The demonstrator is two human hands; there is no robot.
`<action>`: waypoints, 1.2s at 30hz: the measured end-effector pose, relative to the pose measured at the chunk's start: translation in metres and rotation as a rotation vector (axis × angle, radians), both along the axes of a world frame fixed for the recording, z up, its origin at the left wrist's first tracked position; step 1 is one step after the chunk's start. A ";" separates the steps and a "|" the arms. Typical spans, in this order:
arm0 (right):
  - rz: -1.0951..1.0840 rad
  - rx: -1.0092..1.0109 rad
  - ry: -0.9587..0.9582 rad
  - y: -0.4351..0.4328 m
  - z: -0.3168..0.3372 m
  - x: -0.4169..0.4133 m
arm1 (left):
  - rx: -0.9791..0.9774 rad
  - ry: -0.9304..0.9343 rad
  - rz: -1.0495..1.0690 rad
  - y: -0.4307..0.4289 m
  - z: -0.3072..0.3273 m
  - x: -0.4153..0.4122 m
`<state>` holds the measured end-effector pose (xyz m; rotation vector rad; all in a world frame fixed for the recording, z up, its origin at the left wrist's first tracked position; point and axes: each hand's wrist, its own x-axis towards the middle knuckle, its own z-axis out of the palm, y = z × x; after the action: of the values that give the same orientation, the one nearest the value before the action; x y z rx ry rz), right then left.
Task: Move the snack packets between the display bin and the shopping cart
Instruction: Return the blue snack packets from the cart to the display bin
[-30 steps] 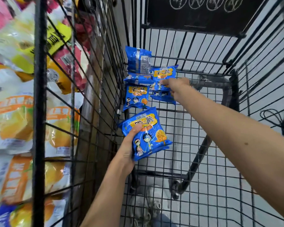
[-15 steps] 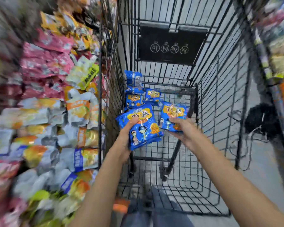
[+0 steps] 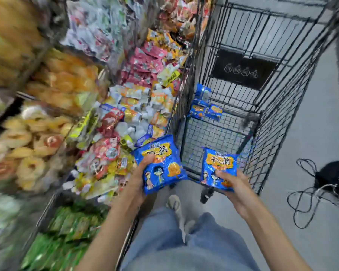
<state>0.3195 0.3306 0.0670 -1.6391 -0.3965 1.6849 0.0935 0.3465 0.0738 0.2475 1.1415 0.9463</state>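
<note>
Each grip is clenched on its own blue snack packet: the left hand clasps the left packet by its lower left edge with the thumb across the face, and the right hand cups the right packet from below. Both packets are held face up, clear of the wire, near the person's waist; that suits carrying them, most likely out of the shopping cart toward the display bin on the left.

The bin is the largest thing here, heaped with mixed packets, much of it blurred. The cart stands just beside it, its wire wall close against the bin's edge. A few more blue packets lie at the cart's far left corner, one leaning upright against the wall. A tangled cord lies on the floor, well apart to the right.
</note>
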 end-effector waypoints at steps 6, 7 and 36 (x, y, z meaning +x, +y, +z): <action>0.463 0.011 0.069 -0.056 0.000 -0.025 | -0.001 -0.047 0.387 -0.139 0.010 -0.016; 0.539 0.017 0.079 -0.063 0.000 -0.031 | 0.001 -0.047 0.456 -0.162 0.009 -0.016; 1.324 0.518 -0.826 -0.292 -0.090 -0.377 | -0.104 -0.125 1.229 -0.486 -0.031 -0.176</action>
<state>-0.0572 0.0384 -0.0231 -1.6168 -2.4899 1.2758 -0.0823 -0.1395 0.0431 -0.6835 1.1859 1.9172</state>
